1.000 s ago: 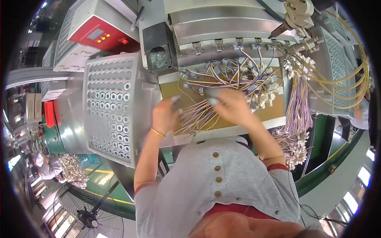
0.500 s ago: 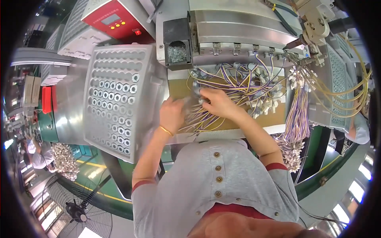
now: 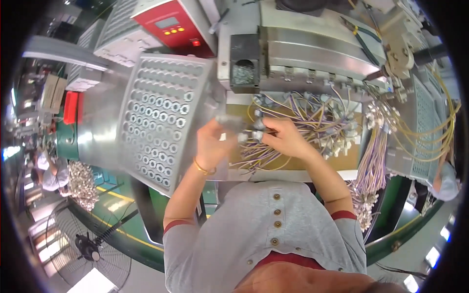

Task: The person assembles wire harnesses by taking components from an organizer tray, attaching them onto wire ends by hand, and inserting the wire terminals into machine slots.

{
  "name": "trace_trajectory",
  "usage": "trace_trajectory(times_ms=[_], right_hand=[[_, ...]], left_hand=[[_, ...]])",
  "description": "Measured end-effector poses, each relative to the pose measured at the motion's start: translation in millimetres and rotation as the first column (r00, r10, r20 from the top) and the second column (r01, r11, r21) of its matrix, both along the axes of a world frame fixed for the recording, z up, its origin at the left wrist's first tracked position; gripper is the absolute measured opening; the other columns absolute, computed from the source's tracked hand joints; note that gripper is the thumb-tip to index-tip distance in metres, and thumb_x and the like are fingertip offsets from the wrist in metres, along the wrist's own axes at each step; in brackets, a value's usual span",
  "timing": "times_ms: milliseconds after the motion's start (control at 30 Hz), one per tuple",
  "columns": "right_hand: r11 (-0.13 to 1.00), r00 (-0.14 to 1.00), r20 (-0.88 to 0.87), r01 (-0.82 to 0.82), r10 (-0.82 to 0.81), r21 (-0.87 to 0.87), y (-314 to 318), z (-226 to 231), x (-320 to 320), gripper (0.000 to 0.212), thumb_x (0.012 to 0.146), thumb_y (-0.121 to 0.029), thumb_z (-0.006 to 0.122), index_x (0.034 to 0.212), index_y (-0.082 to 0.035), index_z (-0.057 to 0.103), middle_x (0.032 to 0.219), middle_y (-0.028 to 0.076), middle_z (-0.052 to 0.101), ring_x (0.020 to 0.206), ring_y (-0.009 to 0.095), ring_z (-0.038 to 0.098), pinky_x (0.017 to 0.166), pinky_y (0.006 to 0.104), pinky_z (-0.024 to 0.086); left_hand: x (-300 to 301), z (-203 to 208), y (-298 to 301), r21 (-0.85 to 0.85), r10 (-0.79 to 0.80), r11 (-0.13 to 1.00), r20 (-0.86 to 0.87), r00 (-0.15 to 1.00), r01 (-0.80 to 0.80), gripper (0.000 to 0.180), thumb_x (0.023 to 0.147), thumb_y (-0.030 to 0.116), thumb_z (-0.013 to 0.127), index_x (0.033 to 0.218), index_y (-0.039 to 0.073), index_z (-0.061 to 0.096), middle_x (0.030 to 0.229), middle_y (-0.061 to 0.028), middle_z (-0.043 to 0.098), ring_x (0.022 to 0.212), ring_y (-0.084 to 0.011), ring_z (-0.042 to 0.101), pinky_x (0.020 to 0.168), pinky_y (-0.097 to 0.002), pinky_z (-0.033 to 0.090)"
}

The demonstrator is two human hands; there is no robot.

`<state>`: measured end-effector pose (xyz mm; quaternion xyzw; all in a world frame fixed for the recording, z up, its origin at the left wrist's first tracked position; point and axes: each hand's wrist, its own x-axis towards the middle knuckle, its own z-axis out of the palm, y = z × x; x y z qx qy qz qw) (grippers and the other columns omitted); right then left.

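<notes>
In front of me lies a heap of cable leads (image 3: 312, 115) with yellow, purple and white wires, many ending in small white connectors. My right hand (image 3: 283, 137) reaches over its left part, thumb and fingers pinched on a cable lead whose small grey-and-white end (image 3: 256, 136) sticks out toward the left. Facing it across a small gap is my left hand (image 3: 214, 146), palm turned inward. Motion smears its fingers, and a greyish blur at their tips cannot be made out. Left of that hand stands a pale tray (image 3: 128, 141) with rows of round metal rings (image 3: 159, 119) in its pockets.
Behind the leads stands a metal fixture (image 3: 312, 46) with a black box (image 3: 244, 63) at its left end. A red control unit (image 3: 173, 27) is at the back left, pliers (image 3: 364, 41) at the back right. A wire bundle (image 3: 369, 166) hangs to the right; a fan (image 3: 90, 246) stands lower left.
The whole view has shifted, so the bench appears farther right. My left hand's fingers have come up and are more blurred. My right hand still pinches at the leads.
</notes>
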<state>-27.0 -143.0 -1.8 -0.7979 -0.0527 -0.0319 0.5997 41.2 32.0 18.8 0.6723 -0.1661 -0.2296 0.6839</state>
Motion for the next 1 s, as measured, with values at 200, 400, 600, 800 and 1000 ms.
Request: trace_trajectory(times_ms=[200, 400, 600, 800, 1000], right_hand=[[0.996, 0.975, -0.22, 0.031, -0.013, 0.08, -1, 8, 0, 0.009, 0.071, -0.001, 0.053, 0.08, -0.001, 0.052, 0.061, 0.0, 0.048, 0.056, 0.003, 0.041, 0.048, 0.0207, 0.035], [0.966, 0.972, -0.198, 0.164, -0.124, 0.199, -6, 11, -9, 0.004, 0.073, 0.002, 0.051, 0.077, 0.0, 0.051, 0.067, -0.003, 0.05, 0.06, 0.002, 0.042, 0.051, 0.018, 0.034], [0.956, 0.96, -0.164, 0.253, -0.228, 0.152, -3, 17, -9, 0.005, 0.071, 0.0, 0.054, 0.076, 0.001, 0.052, 0.063, -0.004, 0.049, 0.056, 0.002, 0.041, 0.048, 0.0186, 0.035], [0.957, 0.956, -0.094, 0.283, -0.277, 0.061, -3, 22, -5, 0.007, 0.071, -0.001, 0.056, 0.077, 0.001, 0.054, 0.062, -0.002, 0.05, 0.056, 0.002, 0.041, 0.048, 0.0187, 0.036], [0.962, 0.965, -0.046, 0.261, -0.258, 0.076, -5, 24, -11, 0.006, 0.071, -0.003, 0.057, 0.073, 0.001, 0.054, 0.059, -0.003, 0.048, 0.055, 0.0, 0.038, 0.045, 0.0182, 0.033]], left_hand=[[25, 10, 12, 0.372, -0.21, 0.915, 0.769, 0.604, -0.156, 0.035, 0.06, 0.004, 0.065, 0.094, 0.006, 0.058, 0.083, -0.0136, 0.055, 0.078, -0.0296, 0.054, 0.069, -0.0343, 0.044], [154, -45, 136, 0.266, -0.278, 0.093, 0.932, 0.232, -0.959, 0.032, 0.066, 0.02, 0.063, 0.091, 0.001, 0.059, 0.1, -0.016, 0.052, 0.095, -0.0344, 0.047, 0.088, -0.0423, 0.031], [144, -24, 129, 0.349, 0.266, 0.626, 0.745, 0.612, -0.697, 0.029, 0.075, 0.021, 0.056, 0.098, 0.003, 0.059, 0.106, -0.0135, 0.053, 0.096, -0.0274, 0.052, 0.081, -0.0349, 0.041], [32, 30, 13, -0.004, 0.225, 0.973, -0.173, 0.959, -0.229, 0.027, 0.077, 0.001, 0.055, 0.104, 0.0, 0.053, 0.084, -0.0042, 0.057, 0.071, -0.0138, 0.056, 0.061, -0.0254, 0.046], [-17, -6, -16, -0.215, -0.059, 0.977, -0.232, 0.971, 0.008, 0.031, 0.077, 0.001, 0.056, 0.107, -0.005, 0.05, 0.089, -0.0086, 0.058, 0.069, -0.0095, 0.055, 0.056, -0.0203, 0.046]])
